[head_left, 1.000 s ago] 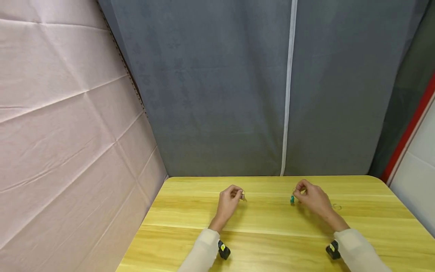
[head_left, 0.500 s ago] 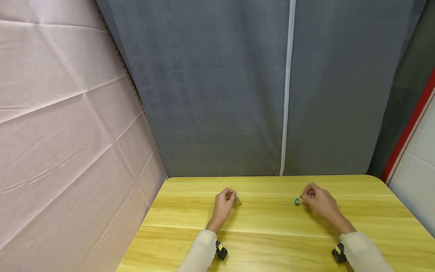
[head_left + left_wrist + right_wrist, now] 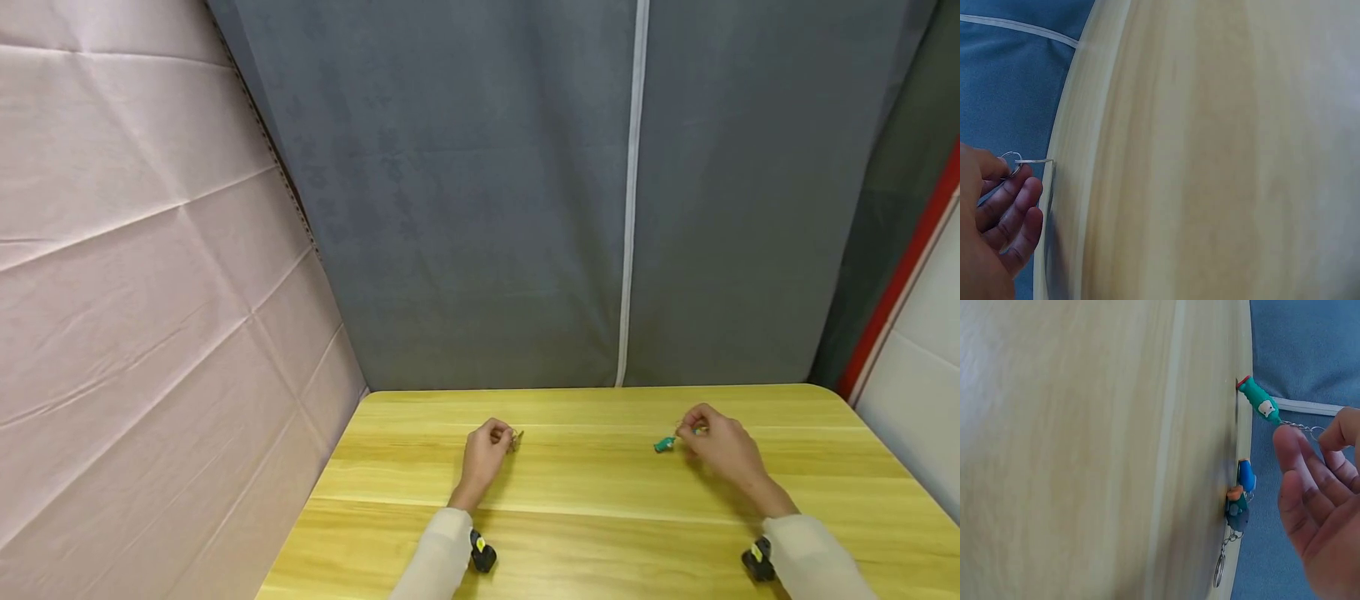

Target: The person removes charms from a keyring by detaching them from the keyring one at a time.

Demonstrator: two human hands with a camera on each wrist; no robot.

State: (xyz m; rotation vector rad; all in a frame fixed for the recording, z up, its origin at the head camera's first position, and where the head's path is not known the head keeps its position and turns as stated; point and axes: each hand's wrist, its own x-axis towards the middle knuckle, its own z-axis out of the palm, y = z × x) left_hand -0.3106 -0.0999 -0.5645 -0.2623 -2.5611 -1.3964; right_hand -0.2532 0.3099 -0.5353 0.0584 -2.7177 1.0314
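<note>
My left hand [image 3: 482, 458] pinches a metal key ring [image 3: 1017, 156] between thumb and fingers. A thin flat metal piece [image 3: 1038, 161] sticks out from the ring, seen edge-on in the left wrist view. On the right, my right hand [image 3: 723, 452] pinches the ring and chain of a keychain with a green figure [image 3: 1259, 400]. The figure has a pale face patch and a red end, and it slants down close over the table. Below that hand in the right wrist view lie a blue keychain figure [image 3: 1246, 476] and a dark green and orange keychain figure [image 3: 1237, 509].
Both hands are over the wooden table [image 3: 570, 533], toward its far side. A grey curtain [image 3: 480, 208] hangs behind the table's far edge, and a pale cloth wall [image 3: 150, 250] rises at the left. Each wrist carries a small black camera [image 3: 483, 554].
My left hand has moved left and slightly nearer with the key ring. My right hand has shifted right with the green keychain, whose figure has tipped from hanging to slanting.
</note>
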